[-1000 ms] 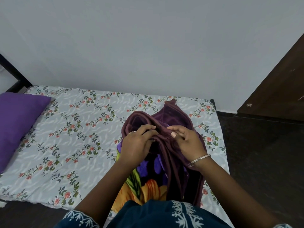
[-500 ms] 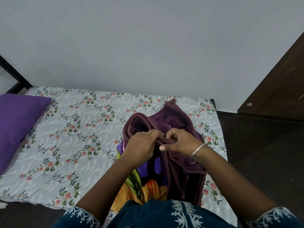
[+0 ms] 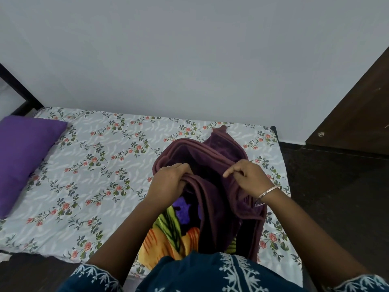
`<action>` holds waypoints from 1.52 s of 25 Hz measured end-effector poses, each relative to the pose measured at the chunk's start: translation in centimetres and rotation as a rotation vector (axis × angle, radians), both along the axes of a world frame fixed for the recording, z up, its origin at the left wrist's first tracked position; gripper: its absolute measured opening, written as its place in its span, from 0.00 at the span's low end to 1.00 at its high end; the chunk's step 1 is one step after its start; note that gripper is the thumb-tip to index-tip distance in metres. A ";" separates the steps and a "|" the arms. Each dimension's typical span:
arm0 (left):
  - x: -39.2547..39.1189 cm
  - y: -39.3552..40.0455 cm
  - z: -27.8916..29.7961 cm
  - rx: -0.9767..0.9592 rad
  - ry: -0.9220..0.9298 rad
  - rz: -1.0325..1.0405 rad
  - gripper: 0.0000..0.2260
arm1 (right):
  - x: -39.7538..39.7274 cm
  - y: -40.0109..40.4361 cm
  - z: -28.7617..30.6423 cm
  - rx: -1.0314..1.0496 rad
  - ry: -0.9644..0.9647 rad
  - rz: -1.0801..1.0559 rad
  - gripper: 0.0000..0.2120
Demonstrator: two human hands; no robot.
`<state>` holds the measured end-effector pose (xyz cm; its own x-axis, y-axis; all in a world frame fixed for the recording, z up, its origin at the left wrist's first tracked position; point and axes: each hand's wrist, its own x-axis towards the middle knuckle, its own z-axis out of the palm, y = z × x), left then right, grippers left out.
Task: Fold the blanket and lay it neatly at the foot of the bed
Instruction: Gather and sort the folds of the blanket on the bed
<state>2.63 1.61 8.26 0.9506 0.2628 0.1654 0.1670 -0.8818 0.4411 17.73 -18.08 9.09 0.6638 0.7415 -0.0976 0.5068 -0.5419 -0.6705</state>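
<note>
Two bare hands at work on a thick maroon fleece blanket (image 3: 212, 209) with a purple, orange and green flower print on its inner face. Bunched in loose layered folds on the right half of a bed (image 3: 88, 186) dressed in a pale sheet printed with small red flowers and green leaves, its near end draped toward the body and over the bed's near edge. Left hand (image 3: 168, 182) curled closed around a rolled maroon edge, ring on one finger, knuckles up. Right hand (image 3: 250, 178) just beside it, pinching another maroon fold between thumb and bent fingers, index finger extended toward the left hand, thin silver bangle (image 3: 266, 194) at the wrist. Dark blue sleeves with white embroidered trim (image 3: 235, 277) at the bottom edge. Plain purple pillow (image 3: 23, 159) at the far left of the bed, well apart from the blanket. Grey wall (image 3: 189, 60) behind, dark wooden door (image 3: 362, 114) at the right, dark floor (image 3: 336, 197) beside the bed.
</note>
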 end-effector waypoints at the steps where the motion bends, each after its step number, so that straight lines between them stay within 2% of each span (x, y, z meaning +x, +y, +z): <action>1: 0.1 -0.3 0.1 -0.013 -0.004 0.003 0.08 | -0.9 0.4 0.1 0.011 0.043 -0.008 0.09; 2: 0.4 -0.6 0.2 -0.027 -0.004 0.007 0.08 | -2.0 0.9 0.1 -0.002 0.083 -0.002 0.07; 3: 0.7 -0.9 0.3 -0.033 -0.009 0.010 0.09 | -3.3 1.5 0.0 -0.044 0.082 0.010 0.12; 5: 1.2 -1.1 0.3 -0.021 -0.023 0.012 0.12 | -5.4 2.4 -0.2 -0.124 -0.032 0.002 0.22; 8: 1.5 -1.1 0.5 -0.056 -0.016 0.027 0.11 | -5.6 3.1 0.0 -0.194 -0.211 0.022 0.25; 10: 1.4 -0.8 0.6 -0.094 0.000 0.027 0.09 | -4.8 3.1 0.0 -0.217 -0.213 0.131 0.25; 13: 1.3 -0.6 0.7 -0.051 0.034 -0.005 0.13 | -3.8 2.7 0.0 -0.136 -0.150 0.207 0.19; 16: 1.3 -0.8 1.0 -0.004 0.032 -0.035 0.12 | -3.6 2.7 -0.2 -0.077 -0.141 0.096 0.14; 19: 2.0 -1.5 1.4 -0.004 -0.016 -0.031 0.12 | -4.5 3.3 -0.3 -0.117 -0.232 -0.063 0.15; 24: 2.8 -0.2 3.5 -0.143 -0.153 0.112 0.13 | -3.3 3.5 0.1 -0.211 -0.325 -0.188 0.16; 27: 2.8 2.1 4.5 -0.138 -0.194 0.207 0.15 | -1.5 3.0 0.5 -0.224 -0.316 -0.231 0.14; 30: 2.2 5.0 3.3 -0.056 -0.128 0.305 0.11 | 0.0 2.1 0.6 -0.223 -0.249 -0.254 0.13; 32: 1.4 7.0 1.8 -0.074 -0.074 0.401 0.10 | 0.7 1.3 0.7 -0.207 -0.188 -0.281 0.11; 35: -0.2 9.9 -0.8 -0.099 0.061 0.542 0.10 | 1.7 -0.2 0.9 -0.172 -0.093 -0.338 0.10; 38: -1.7 11.6 -3.2 -0.073 0.224 0.595 0.10 | 2.0 -0.8 1.3 -0.157 -0.025 -0.394 0.11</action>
<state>0.96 13.18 5.05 0.6477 0.7596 -0.0589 0.7144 -0.5786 0.3936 19.74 -18.85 10.37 0.8969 0.4085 -0.1693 0.2560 -0.7919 -0.5545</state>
